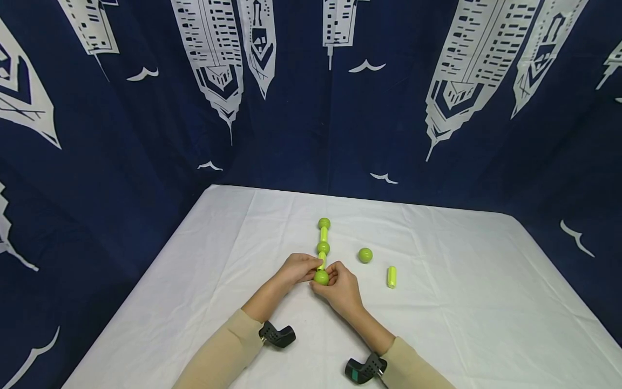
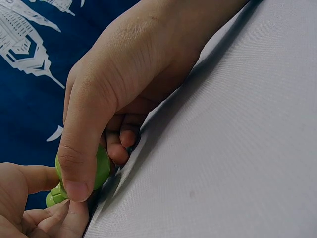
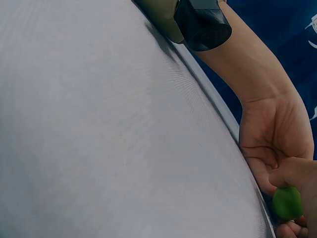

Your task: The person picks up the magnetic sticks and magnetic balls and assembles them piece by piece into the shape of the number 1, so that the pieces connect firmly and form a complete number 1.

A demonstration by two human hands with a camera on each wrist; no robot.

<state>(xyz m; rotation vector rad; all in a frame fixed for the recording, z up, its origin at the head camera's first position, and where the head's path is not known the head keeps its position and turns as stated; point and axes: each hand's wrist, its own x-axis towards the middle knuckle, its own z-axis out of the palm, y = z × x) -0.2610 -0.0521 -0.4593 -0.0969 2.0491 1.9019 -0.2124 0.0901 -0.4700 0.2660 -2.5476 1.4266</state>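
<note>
A chain of lime-green balls and rods lies on the white cloth in the head view. Its far ball (image 1: 324, 223) joins a far rod (image 1: 323, 234), then a middle ball (image 1: 323, 248) and a near rod (image 1: 321, 261). At the near end sits another ball (image 1: 321, 278). My left hand (image 1: 297, 268) pinches the near rod by the ball. Thumb and fingers of my right hand (image 1: 343, 290) grip the near ball from the right. In the left wrist view the right thumb lies across this ball (image 2: 102, 166), hiding part of it.
A loose green ball (image 1: 365, 255) lies right of the chain, with a loose green rod (image 1: 391, 277) farther right. The white-covered table (image 1: 476, 302) ends at a dark blue curtain (image 1: 301, 156) with white building prints. Black cameras sit at both wrists.
</note>
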